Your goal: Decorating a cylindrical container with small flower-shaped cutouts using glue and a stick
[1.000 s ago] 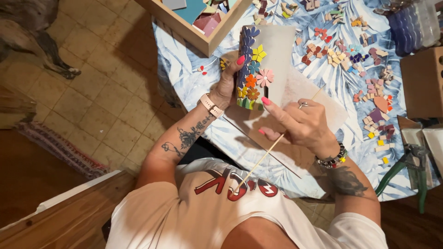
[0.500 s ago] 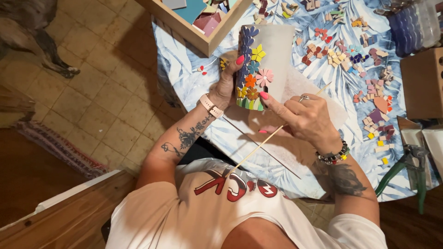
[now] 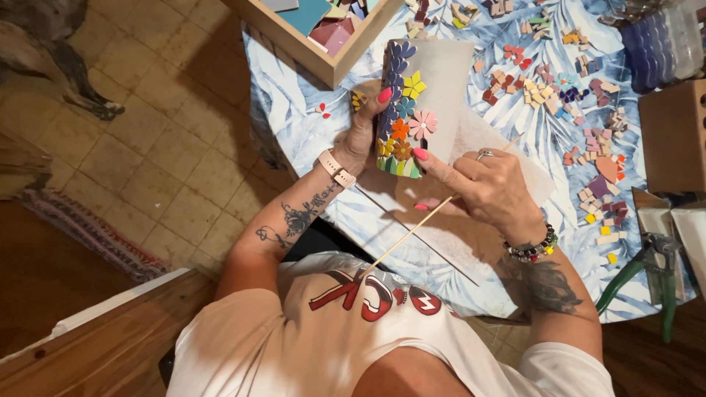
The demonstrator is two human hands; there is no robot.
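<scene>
Near the table's (image 3: 309,140) front edge, left hand (image 3: 362,140) grips the mosaic piece (image 3: 423,103); right hand (image 3: 489,187) apparently pinches a thin wooden stick (image 3: 401,242)

At the top of the frame the wooden tray (image 3: 323,66) is cut off. The cardboard box (image 3: 673,136) runs past the right edge. The left hand's (image 3: 360,136) palm hides behind the mosaic piece (image 3: 419,103).

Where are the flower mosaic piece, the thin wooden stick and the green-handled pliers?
flower mosaic piece (image 3: 403,110), head view, on its flowered edge.
thin wooden stick (image 3: 401,240), head view, mid-shaft below the right hand (image 3: 489,187).
green-handled pliers (image 3: 647,276), head view, on a handle.
</scene>
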